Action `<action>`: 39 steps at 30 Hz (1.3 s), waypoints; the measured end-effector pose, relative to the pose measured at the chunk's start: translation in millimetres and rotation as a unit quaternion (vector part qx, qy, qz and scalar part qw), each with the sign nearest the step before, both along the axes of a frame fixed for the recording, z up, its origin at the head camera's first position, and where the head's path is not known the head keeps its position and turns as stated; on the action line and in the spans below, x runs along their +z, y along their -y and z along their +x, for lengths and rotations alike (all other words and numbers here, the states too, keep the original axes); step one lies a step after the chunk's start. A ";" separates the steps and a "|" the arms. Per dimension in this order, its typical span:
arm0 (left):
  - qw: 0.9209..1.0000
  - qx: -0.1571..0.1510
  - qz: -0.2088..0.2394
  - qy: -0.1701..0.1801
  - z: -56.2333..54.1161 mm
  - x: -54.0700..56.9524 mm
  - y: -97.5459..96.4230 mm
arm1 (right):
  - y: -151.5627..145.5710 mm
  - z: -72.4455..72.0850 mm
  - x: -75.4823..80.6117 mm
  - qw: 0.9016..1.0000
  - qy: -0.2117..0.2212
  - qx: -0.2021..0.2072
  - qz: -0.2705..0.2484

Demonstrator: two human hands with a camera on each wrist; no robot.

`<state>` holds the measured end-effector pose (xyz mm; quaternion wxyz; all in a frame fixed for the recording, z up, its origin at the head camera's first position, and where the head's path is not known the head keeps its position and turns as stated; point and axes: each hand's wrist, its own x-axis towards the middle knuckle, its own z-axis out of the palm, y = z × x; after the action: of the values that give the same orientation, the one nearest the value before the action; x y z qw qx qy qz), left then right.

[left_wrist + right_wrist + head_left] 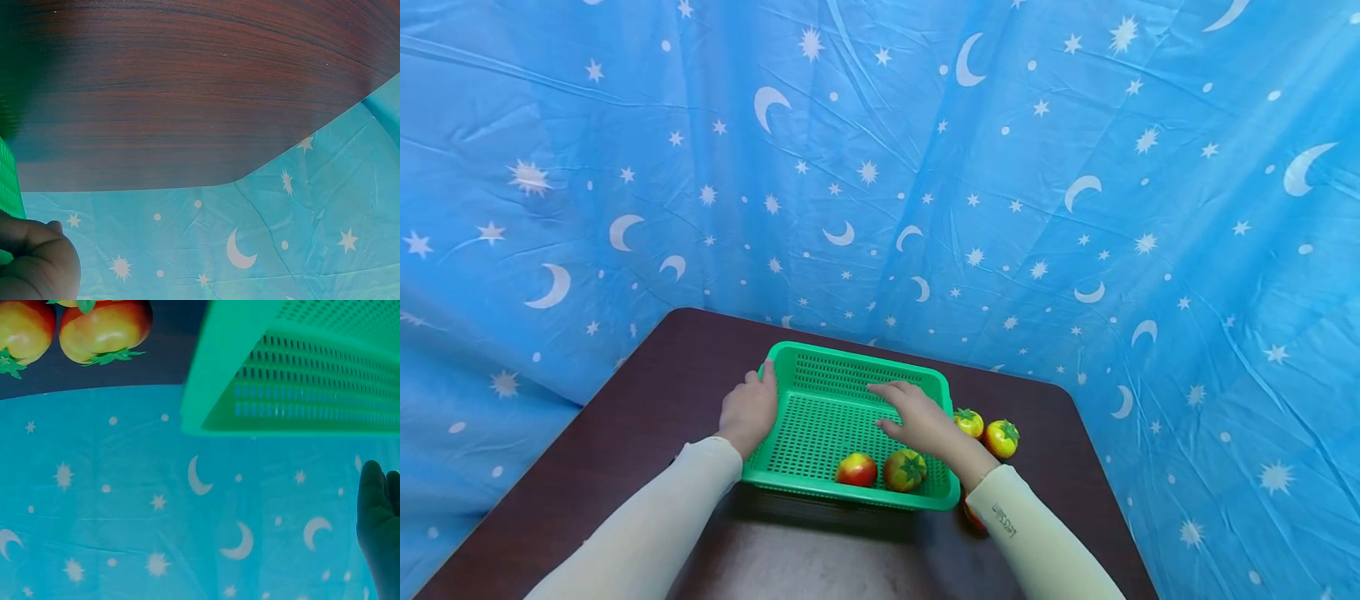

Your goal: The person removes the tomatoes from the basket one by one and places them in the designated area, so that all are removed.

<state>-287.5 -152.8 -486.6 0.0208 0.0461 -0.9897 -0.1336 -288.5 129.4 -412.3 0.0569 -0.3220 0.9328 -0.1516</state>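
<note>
A green plastic basket (797, 487) with perforated walls sits on the dark table. My left hand (750, 410) holds the basket's left rim, thumb along the edge; in the left wrist view only part of that hand (40, 259) shows beside the green wall. Over the basket's right part hovers my right hand (922, 423), fingers extended and nothing in them. Inside, at the near right, lie a red-and-yellow fruit (857, 470) and a darker fruit with a green leafy top (905, 471). The right wrist view shows the right hand (381, 525) apart from the basket rim (206, 381).
Right of the basket, on the table (1037, 492), lie yellow-red fruits with green leafy tops, among them one fruit (1002, 438) and another beside it (968, 422). A red fruit (973, 517) is partly hidden by the right sleeve. A blue curtain (880, 208) surrounds the table.
</note>
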 end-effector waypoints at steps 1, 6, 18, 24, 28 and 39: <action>1.000 0.000 0.001 0.000 0.2 -0.1 0.0 | 2.9 -0.9 -1.0 1.000 0.008 0.002 0.006; 1.000 0.002 0.004 0.000 0.4 -0.3 -0.6 | 13.2 -5.2 -5.7 0.999 0.021 0.007 0.027; 1.000 0.002 -0.002 -0.002 -0.5 0.1 -1.0 | 25.8 -9.0 -22.6 0.991 0.043 0.055 0.112; 1.000 0.004 -0.002 -0.007 3.5 -0.5 -3.2 | 30.0 -0.1 -27.4 0.986 0.048 0.073 0.140; 1.000 0.000 -0.003 0.002 6.4 -1.6 -4.7 | 29.2 5.7 -31.7 0.982 0.064 0.080 0.157; 1.000 0.004 -0.010 -0.009 1.1 -1.0 -1.7 | 30.1 -0.2 -35.6 0.975 0.092 0.138 0.148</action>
<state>-286.4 -151.1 -487.6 0.0307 0.0491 -0.9906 -0.1237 -288.7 99.3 -447.8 0.2097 -0.4206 0.8821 -0.0319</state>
